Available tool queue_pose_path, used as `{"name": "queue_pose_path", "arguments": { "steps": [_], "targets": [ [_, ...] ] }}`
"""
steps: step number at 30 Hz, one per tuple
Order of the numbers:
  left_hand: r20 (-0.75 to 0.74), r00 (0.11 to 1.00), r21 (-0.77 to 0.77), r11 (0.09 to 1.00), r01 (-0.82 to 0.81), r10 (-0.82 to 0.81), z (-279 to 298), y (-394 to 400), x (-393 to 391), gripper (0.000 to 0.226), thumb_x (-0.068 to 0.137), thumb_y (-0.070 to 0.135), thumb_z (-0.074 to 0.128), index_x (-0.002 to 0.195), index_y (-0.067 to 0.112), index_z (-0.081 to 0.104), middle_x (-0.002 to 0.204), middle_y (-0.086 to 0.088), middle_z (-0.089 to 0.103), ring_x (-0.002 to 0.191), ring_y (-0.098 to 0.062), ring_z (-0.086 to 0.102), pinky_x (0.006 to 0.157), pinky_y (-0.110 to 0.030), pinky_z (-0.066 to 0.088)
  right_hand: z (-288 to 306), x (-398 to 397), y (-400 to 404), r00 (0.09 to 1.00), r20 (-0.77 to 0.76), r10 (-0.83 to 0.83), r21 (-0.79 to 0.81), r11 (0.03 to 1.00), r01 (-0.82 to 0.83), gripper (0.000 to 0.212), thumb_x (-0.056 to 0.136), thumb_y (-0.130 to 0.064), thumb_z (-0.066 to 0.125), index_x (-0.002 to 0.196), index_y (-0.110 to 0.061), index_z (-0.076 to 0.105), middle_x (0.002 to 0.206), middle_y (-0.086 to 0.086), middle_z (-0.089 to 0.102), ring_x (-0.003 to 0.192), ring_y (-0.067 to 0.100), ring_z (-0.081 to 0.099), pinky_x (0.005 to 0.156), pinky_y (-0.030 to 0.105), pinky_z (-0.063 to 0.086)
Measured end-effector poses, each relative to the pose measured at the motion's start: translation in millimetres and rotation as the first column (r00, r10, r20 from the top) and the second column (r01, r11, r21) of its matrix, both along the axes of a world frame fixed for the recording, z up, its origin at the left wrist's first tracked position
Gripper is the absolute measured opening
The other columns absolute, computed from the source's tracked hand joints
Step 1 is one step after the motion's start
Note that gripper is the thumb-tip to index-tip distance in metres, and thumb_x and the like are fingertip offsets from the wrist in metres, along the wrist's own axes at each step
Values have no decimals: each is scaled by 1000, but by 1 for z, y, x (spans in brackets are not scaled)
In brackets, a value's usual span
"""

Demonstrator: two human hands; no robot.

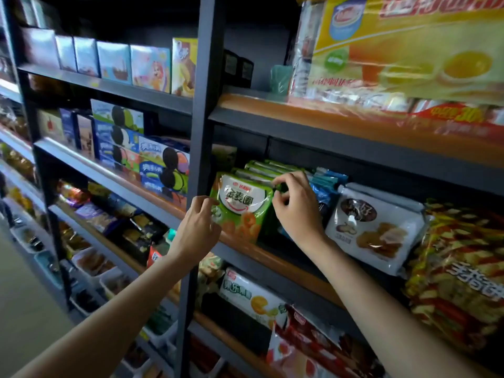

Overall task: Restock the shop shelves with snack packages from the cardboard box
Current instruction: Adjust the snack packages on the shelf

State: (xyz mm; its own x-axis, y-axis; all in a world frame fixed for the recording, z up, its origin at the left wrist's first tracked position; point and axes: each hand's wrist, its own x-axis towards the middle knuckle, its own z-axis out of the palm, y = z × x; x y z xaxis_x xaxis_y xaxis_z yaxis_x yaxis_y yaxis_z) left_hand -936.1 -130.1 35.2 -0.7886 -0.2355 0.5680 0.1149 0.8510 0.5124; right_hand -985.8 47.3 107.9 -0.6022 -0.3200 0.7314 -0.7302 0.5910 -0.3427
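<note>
Both hands up at the middle shelf of the right-hand bay, either side of a row of green snack bags. Front green snack bag stands upright at the shelf's near edge, just right of the dark upright post, white label with red logo and orange ring snacks printed low on it. More green bags of the same kind lined up behind it, going far. Left hand at the front bag's left edge, fingers curled, tips touching or pinching the edge; grip looks light, can't tell how firm. Right hand at the bag's upper right corner, thumb and fingers curled in a pinch on the green packaging there. Right of the green row: blue snack bags stood on edge, then a white biscuit pack leaning forward, then a red-and-yellow snack bag at far right. Shelf above carries a big yellow wrapped multipack. Left bay holds sandwich-cookie boxes stacked on its middle shelf and a row of small boxes on the shelf above. Cardboard box not in view.
</note>
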Motion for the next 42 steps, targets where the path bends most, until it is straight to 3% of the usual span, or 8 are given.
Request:
{"name": "queue_pose_path", "arguments": {
  "steps": [6,11,16,23,28,31,37,42],
  "targets": [
    [232,963,-31,990,-135,139,-77,-17,89,49,80,8,54,128,7,44,120,-13,46,105,-35,54,81,-43,45,-70,56,-64,904,242,353,198,894,-402,15,87,-4,51,98,-8,60,91,8,64,82,25,61,73,37,49],
    [762,610,89,897,-434,220,-166,-74,233,52,88,22,55,134,9,35,133,-10,48,121,-28,49,98,-38,42,-154,136,-146,670,680,299,500,479,-722,26,91,-18,52,117,-13,53,99,9,64,91,27,61,78,38,51],
    [844,434,256,474,-843,316,-233,-124,406,43,90,17,56,128,3,42,126,-14,55,115,-29,53,91,-32,44,-229,245,-227,479,827,295,437,199,-877,22,92,-14,53,113,-11,54,89,5,59,77,25,65,66,34,54],
    [912,152,137,66,-988,381,-307,-187,587,31,91,18,54,119,7,48,115,-13,58,103,-27,55,76,-32,41,-352,395,-348,371,898,237,410,-144,-901,26,92,-20,53,116,-11,56,114,9,62,104,24,59,86,28,45],
    [960,107,92,67,-993,258,-369,-244,668,34,90,17,54,120,2,49,120,-18,58,111,-31,53,87,-33,42,-456,485,-410,353,929,114,371,-263,-891,25,91,-21,53,111,-6,58,112,11,62,106,26,58,90,36,48],
    [987,101,78,175,-982,127,-404,-266,692,33,91,21,53,121,6,50,122,-15,57,113,-29,53,88,-31,42,-515,532,-431,337,940,52,334,-339,-879,22,91,-26,56,99,-6,56,100,8,60,98,25,58,79,34,49],
    [998,56,55,304,-951,-4,-468,-277,730,34,93,24,49,126,15,48,126,-12,55,114,-28,52,86,-30,42,-629,611,-421,453,890,46,369,-655,-659,8,92,-15,54,87,-9,50,104,13,57,101,32,55,71,35,46],
    [998,31,49,319,-947,-61,-500,-270,748,33,93,21,49,125,13,48,124,-11,55,114,-26,52,90,-32,42,-662,629,-407,466,877,112,404,-698,-592,26,92,-6,46,118,-3,49,117,18,56,109,36,54,82,40,43]
  ]
}}
